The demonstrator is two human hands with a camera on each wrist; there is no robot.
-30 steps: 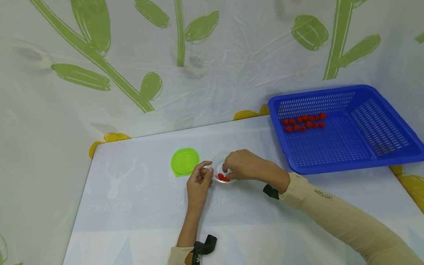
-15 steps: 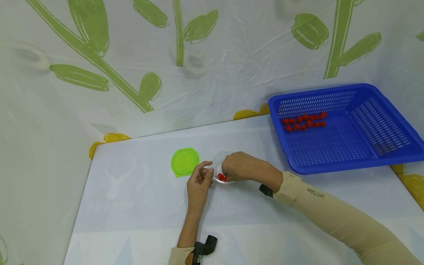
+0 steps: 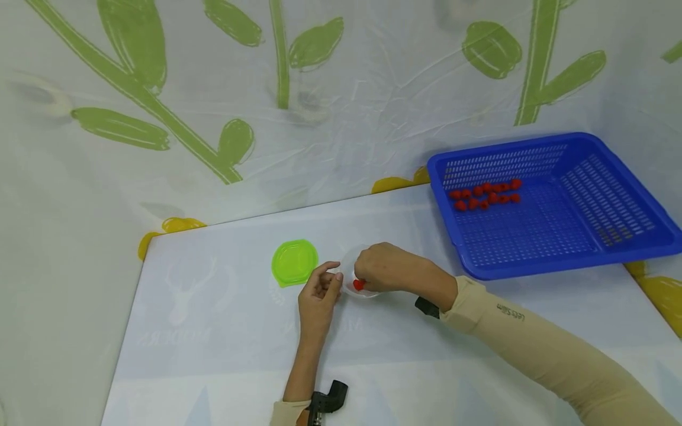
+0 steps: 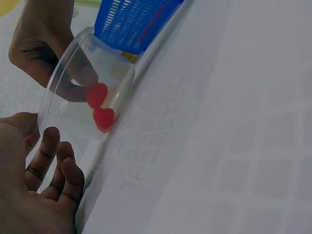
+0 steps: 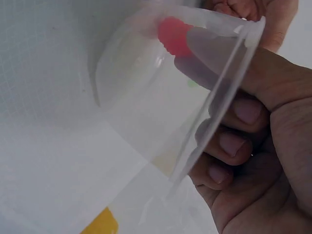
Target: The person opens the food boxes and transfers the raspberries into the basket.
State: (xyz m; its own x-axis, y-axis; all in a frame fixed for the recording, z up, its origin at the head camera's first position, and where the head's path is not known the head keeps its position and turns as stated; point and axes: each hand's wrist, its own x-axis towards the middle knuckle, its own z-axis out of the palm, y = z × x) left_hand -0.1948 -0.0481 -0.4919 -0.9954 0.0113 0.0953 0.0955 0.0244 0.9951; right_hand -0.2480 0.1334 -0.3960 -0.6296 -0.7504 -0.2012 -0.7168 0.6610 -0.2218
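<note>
A clear plastic bowl [image 3: 367, 294] stands on the table, with two red raspberries visible inside through its wall in the left wrist view. My right hand [image 3: 389, 266] reaches over the rim and pinches the upper raspberry [image 4: 96, 95] between thumb and finger. The lower raspberry [image 4: 104, 120] lies against it near the bowl's bottom. At the bowl's left side is my left hand [image 3: 318, 299]; one digit touches the rim while the other fingers curl loosely, holding nothing. From the head, the right hand hides much of the bowl's inside.
A bright green lid [image 3: 295, 262] lies left of the bowl. At the back right stands a blue perforated basket [image 3: 538, 236], with several raspberries [image 3: 492, 197] in rows at its left side. A patterned sheet [image 3: 373, 118] hangs behind the table.
My right hand has lowered slightly into the bowl and closed on a raspberry. The left hand stays at the rim. The head view has shifted a little.
</note>
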